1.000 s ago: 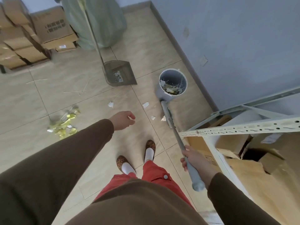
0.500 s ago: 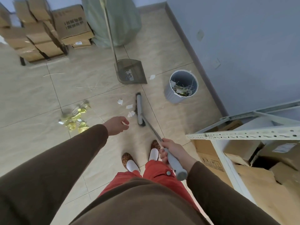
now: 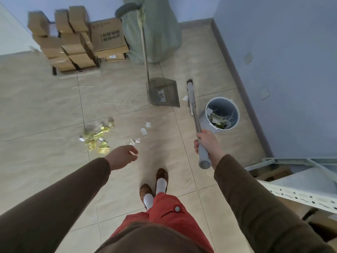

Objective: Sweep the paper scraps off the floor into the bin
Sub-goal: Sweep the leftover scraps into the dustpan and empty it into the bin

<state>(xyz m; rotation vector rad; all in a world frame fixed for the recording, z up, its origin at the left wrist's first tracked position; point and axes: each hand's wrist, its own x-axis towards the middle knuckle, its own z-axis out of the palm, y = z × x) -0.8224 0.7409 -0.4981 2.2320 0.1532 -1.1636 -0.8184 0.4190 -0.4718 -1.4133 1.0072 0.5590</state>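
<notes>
My right hand (image 3: 207,143) grips the grey broom handle (image 3: 203,154). The broom head (image 3: 190,95) sits between the upright dustpan (image 3: 162,93) and the grey bin (image 3: 222,114), beside one white scrap (image 3: 185,98). The bin holds paper scraps. A few white scraps (image 3: 144,131) lie on the tiles ahead of my feet. A pile of yellow scraps (image 3: 96,139) lies further left. My left hand (image 3: 124,157) hangs empty over the floor, fingers loosely curled, close to the nearest white scraps.
Stacked cardboard boxes (image 3: 76,41) and a green sack (image 3: 153,31) stand at the far wall. The blue wall (image 3: 282,70) runs along the right. A metal shelf frame (image 3: 299,190) with boxes under it juts in at lower right.
The broom head has swung from the floor in front of my feet to the right and forward, beside the dustpan. My right hand rose and moved right. The white scraps stayed behind.
</notes>
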